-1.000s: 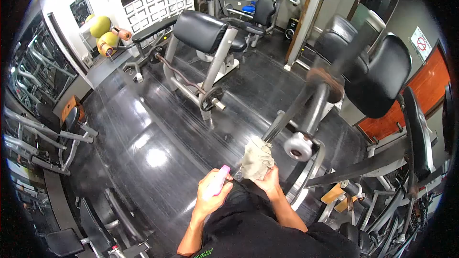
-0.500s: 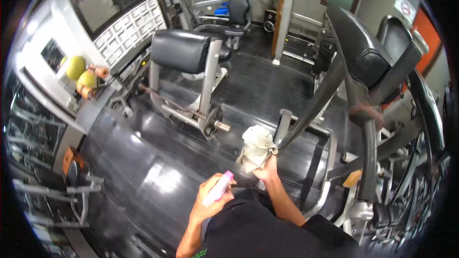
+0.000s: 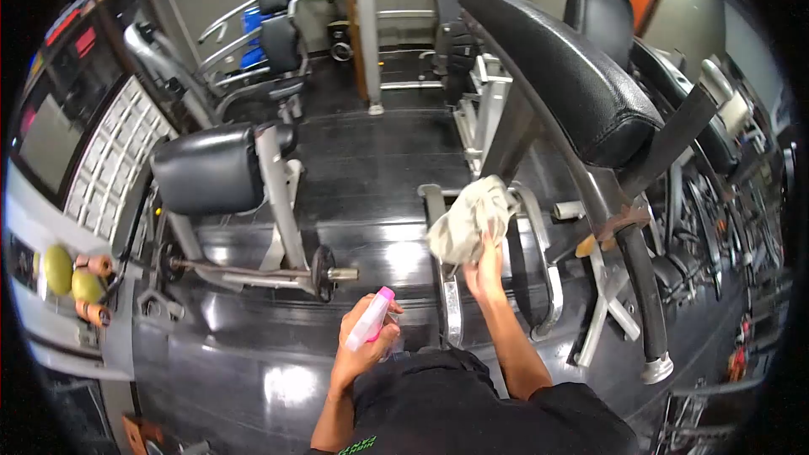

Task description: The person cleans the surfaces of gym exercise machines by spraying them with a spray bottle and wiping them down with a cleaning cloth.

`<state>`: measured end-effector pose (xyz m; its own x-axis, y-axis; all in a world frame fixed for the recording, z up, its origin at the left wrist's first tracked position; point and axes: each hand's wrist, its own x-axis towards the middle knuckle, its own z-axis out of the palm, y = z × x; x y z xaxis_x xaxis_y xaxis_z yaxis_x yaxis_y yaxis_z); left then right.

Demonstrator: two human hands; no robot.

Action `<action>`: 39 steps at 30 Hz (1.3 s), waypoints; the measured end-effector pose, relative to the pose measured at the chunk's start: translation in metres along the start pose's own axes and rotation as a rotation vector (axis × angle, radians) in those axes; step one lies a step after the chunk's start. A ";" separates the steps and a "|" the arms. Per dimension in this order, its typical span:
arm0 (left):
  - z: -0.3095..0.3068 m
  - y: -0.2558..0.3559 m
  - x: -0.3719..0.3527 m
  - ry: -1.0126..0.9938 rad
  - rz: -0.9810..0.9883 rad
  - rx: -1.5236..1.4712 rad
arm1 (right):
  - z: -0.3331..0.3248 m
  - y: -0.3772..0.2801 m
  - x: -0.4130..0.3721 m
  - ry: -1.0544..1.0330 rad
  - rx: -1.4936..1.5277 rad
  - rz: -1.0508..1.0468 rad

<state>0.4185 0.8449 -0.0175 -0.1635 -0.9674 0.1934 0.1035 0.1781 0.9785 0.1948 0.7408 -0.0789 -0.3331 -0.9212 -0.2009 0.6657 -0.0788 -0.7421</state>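
Observation:
In the head view, my left hand (image 3: 358, 358) is wrapped round a spray bottle (image 3: 372, 320) with a pink top and a pale body, low and in front of my torso. Farther out and to the right, my right hand (image 3: 485, 274) grips a bunched cream cloth (image 3: 468, 223). Most of the right fingers are hidden by the cloth. Just behind the cloth stands the metal base frame (image 3: 452, 303) of a gym machine. Its long black padded bench (image 3: 560, 63) rises up to the right, apart from the cloth.
A barbell (image 3: 244, 274) with plates lies low across a bench with a black pad (image 3: 206, 170) at left. A black handle bar (image 3: 642, 286) hangs down at right. Yellow and orange dumbbells (image 3: 84, 286) sit at far left. More machines line the back wall.
My view has turned to the right, so the bench and barbell appear farther left. My right hand has moved the cloth up and forward, nearer the padded machine. Both hands keep their holds.

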 end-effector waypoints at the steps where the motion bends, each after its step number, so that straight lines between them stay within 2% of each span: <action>1: -0.005 -0.001 0.010 -0.025 -0.014 0.002 | 0.011 -0.008 0.012 0.085 -0.154 -0.188; 3: -0.018 -0.012 0.031 -0.091 0.011 -0.035 | 0.017 -0.012 0.045 0.114 -0.537 -0.770; 4: -0.024 -0.014 0.042 -0.115 0.014 -0.031 | 0.023 -0.022 0.054 0.230 -0.911 -1.088; 7: -0.039 -0.018 0.071 -0.174 0.027 -0.066 | 0.043 -0.045 0.108 0.294 -1.184 -1.353; 9: -0.050 -0.021 0.096 -0.206 0.056 -0.105 | 0.066 -0.060 0.133 0.339 -1.235 -1.333; 10: -0.057 -0.025 0.107 -0.224 0.071 -0.092 | 0.067 -0.058 0.144 0.452 -1.378 -1.361; 11: -0.063 -0.028 0.118 -0.240 0.084 -0.079 | 0.068 -0.051 0.149 0.535 -1.389 -1.415; 13: -0.075 -0.031 0.140 -0.272 0.061 -0.095 | 0.058 -0.052 0.145 0.442 -1.427 -1.383; 14: -0.081 -0.036 0.151 -0.303 0.113 -0.037 | 0.050 -0.047 0.143 0.476 -1.486 -1.395; 17: -0.090 -0.048 0.179 -0.372 0.170 -0.003 | 0.013 -0.008 0.129 0.456 -1.545 -1.070; 19: -0.093 -0.056 0.196 -0.400 0.179 -0.032 | 0.007 0.012 0.115 0.466 -1.510 -0.984; 21: -0.096 -0.063 0.212 -0.443 0.255 0.005 | 0.014 0.008 0.109 0.487 -1.550 -1.019; 23: -0.095 -0.056 0.221 -0.485 0.213 -0.071 | 0.038 -0.002 0.102 0.471 -1.598 -1.134; 25: -0.092 -0.053 0.229 -0.434 0.088 -0.199 | 0.060 -0.021 0.114 0.416 -1.771 -1.327; 27: -0.091 -0.055 0.235 -0.458 0.085 -0.206 | 0.110 -0.049 0.117 0.427 -2.019 -1.204; 29: -0.091 -0.057 0.238 -0.477 0.078 -0.209 | 0.141 -0.071 0.133 0.486 -2.136 -1.176; 30: -0.092 -0.058 0.238 -0.481 0.061 -0.214 | 0.132 -0.070 0.147 0.494 -2.149 -1.122; 31: -0.093 -0.060 0.239 -0.485 0.044 -0.216 | 0.123 -0.063 0.156 0.431 -2.043 -0.959; 33: -0.099 -0.071 0.239 -0.530 0.095 -0.182 | 0.083 -0.037 0.169 0.546 -2.480 -1.126; 34: -0.102 -0.074 0.239 -0.563 0.150 -0.149 | 0.081 -0.028 0.168 0.409 -2.136 -0.658; 35: -0.104 -0.075 0.237 -0.565 0.143 -0.150 | 0.078 -0.018 0.163 0.408 -2.138 -0.650; 37: -0.107 -0.071 0.233 -0.469 0.016 -0.205 | 0.082 0.001 0.141 0.341 -1.253 -0.869; 39: -0.112 -0.066 0.231 -0.461 -0.028 -0.224 | 0.013 0.048 0.152 0.282 -1.055 -0.676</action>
<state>0.4842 0.5891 -0.0458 -0.5799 -0.7821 0.2281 0.2927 0.0613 0.9542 0.1848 0.5918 -0.1366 -0.6112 -0.6943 0.3799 -0.4952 -0.0391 -0.8679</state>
